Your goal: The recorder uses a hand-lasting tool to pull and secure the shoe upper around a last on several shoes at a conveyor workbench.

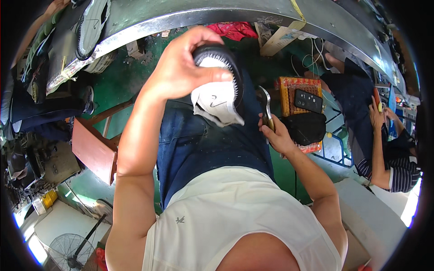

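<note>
The left hand (178, 70), upper middle of the frame, grips a white-and-black shoe upper (213, 100), its thumb laid across the white fabric and its other fingers curled around the dark far end. White zigzag stitching runs along the dark rim; the loose white edge points toward the middle of the frame. Right of centre, the right hand (279, 135) has its fingers wrapped around the handle of a hooked metal hand tool (267, 101), the curved head pointing up the frame, apart from the upper. Below lie the person's blue jeans (194, 149). Just right of the tool, a woven seat (289, 97) bears a black phone-like device (308, 100) and a black pouch (305, 128). A metal-edged workbench (181, 18) curves across the top, with a grey shoe (93, 29) at upper left. A co-worker (384, 153) sits at far right, and a fan (72, 253) stands at lower left.
</note>
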Available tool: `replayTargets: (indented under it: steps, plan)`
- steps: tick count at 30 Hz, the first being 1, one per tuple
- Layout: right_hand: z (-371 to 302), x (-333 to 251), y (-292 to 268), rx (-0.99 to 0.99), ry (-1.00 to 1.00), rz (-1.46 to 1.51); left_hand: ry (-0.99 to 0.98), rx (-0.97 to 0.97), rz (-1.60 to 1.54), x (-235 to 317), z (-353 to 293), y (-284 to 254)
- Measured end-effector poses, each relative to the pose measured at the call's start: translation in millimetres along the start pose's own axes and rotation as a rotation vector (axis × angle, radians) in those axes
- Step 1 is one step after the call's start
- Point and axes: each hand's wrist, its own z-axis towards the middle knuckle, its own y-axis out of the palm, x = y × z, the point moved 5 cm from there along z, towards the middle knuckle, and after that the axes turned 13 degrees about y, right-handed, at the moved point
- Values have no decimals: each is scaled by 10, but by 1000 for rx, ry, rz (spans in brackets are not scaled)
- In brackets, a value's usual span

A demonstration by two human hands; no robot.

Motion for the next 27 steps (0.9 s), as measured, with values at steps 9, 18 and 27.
replayTargets:
  steps: [9, 18, 27]
  plan:
    - [-35, -601, 151, 0, 56, -545, -458, -152, 171, -1344, -899, 517]
    - [346, -1308, 473, -250, 80, -968, -138, 20, 670, -739, -1278, 626]
    - [574, -1321, 637, -234, 52, -1215, -780, 445, -909, -1489, -1628, 903]
